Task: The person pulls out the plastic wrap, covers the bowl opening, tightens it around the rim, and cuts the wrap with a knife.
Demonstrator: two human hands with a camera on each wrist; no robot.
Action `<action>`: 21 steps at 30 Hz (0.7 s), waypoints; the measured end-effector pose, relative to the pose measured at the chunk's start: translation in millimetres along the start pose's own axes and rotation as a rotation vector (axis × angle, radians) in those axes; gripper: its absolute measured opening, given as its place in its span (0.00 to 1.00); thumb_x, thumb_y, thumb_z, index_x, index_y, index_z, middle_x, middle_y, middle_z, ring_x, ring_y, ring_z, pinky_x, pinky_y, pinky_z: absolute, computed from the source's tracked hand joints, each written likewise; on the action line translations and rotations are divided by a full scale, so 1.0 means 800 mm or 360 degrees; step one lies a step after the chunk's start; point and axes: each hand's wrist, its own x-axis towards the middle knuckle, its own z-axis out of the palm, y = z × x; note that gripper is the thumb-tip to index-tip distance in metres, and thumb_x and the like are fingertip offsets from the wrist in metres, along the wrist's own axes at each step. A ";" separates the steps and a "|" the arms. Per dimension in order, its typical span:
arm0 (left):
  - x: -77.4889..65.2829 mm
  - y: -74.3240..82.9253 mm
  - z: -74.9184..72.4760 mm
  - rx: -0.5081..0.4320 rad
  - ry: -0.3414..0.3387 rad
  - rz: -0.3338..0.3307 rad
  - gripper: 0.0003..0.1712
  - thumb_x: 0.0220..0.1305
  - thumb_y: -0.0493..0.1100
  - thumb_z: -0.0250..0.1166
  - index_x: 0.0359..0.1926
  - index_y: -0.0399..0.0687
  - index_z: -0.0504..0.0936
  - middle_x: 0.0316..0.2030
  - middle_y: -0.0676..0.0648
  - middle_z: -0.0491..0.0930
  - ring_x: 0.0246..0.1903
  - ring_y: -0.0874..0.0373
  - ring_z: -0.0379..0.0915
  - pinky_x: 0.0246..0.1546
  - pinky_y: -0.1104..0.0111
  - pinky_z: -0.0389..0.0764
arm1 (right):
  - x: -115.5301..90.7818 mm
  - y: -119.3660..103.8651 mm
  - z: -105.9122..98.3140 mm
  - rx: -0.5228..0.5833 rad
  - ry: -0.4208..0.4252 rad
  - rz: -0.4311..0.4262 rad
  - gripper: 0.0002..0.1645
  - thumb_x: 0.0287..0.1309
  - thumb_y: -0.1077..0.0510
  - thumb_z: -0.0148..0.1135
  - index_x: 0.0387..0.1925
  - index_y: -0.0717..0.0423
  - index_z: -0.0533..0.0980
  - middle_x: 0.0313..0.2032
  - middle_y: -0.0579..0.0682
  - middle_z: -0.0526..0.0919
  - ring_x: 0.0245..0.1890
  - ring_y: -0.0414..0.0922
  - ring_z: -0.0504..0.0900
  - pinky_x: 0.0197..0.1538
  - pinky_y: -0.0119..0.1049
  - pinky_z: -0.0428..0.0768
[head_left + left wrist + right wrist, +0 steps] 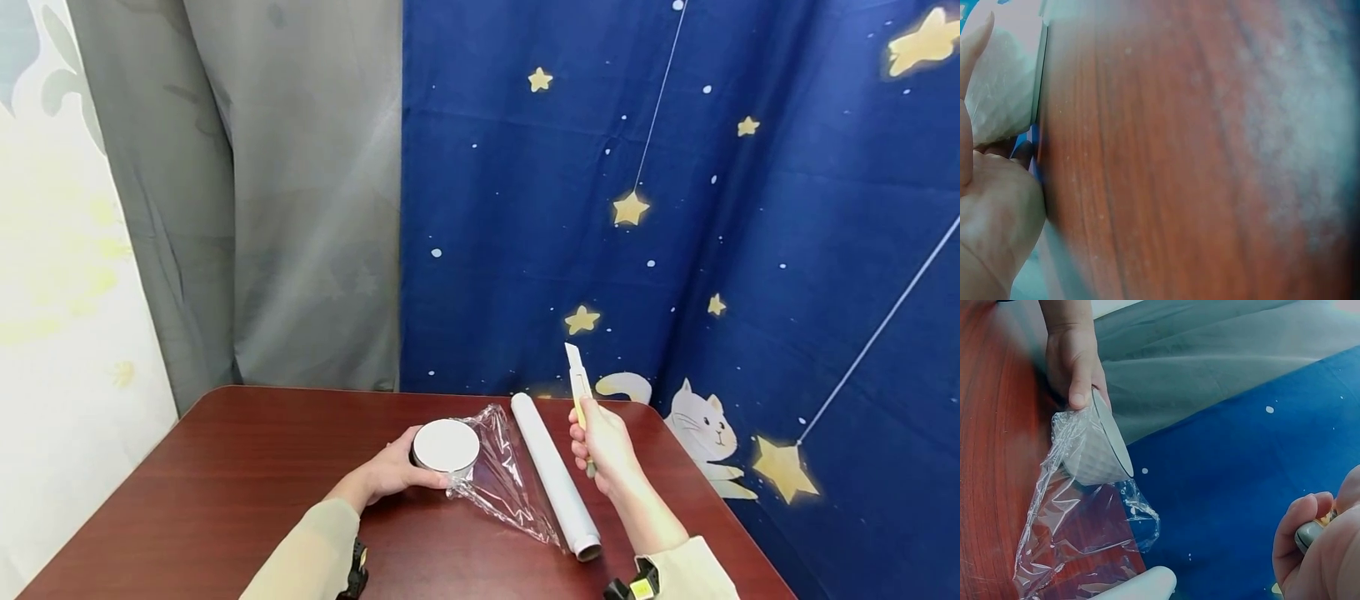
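My left hand [390,471] grips a white bowl [446,446] with a dark rim and dimpled sides, its thumb along the near side. Crumpled clear plastic wrap [506,479] clings to the bowl's side and spreads toward the wrap roll [555,475]. In my right hand [609,446] is a box cutter [579,383], held upright beyond the roll with its blade out and pointing up. The left wrist view shows the bowl [1007,81] between the thumb and fingers. From the right wrist only the cutter's grey end [1310,535] shows in the curled fingers.
The dark red wooden table [225,492] reaches back to a grey curtain [315,250] and a blue star-printed curtain [510,208]. A pale curtain [67,333] hangs at the left. The roll lies lengthwise on the table's right side.
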 end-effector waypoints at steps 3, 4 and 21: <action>0.000 -0.001 -0.001 0.0004 -0.0012 -0.0004 0.63 0.48 0.50 0.91 0.80 0.45 0.65 0.71 0.42 0.78 0.68 0.46 0.73 0.75 0.40 0.71 | 0.001 -0.001 0.001 0.0004 0.0018 0.0009 0.26 0.87 0.39 0.45 0.41 0.56 0.72 0.19 0.42 0.69 0.14 0.38 0.65 0.17 0.29 0.67; 0.000 -0.001 -0.001 0.0003 -0.0014 -0.0006 0.64 0.48 0.50 0.91 0.80 0.45 0.65 0.71 0.42 0.77 0.68 0.46 0.73 0.75 0.40 0.70 | 0.001 -0.001 0.002 0.0001 0.0022 0.0008 0.26 0.87 0.39 0.44 0.41 0.56 0.73 0.19 0.42 0.69 0.14 0.38 0.66 0.17 0.29 0.67; 0.002 0.001 -0.005 -0.0001 -0.0046 -0.0016 0.64 0.49 0.49 0.90 0.81 0.45 0.63 0.73 0.41 0.76 0.71 0.43 0.69 0.75 0.40 0.69 | -0.002 -0.006 0.009 0.0046 0.0021 -0.0025 0.23 0.88 0.44 0.42 0.46 0.59 0.72 0.22 0.43 0.70 0.15 0.38 0.66 0.18 0.29 0.67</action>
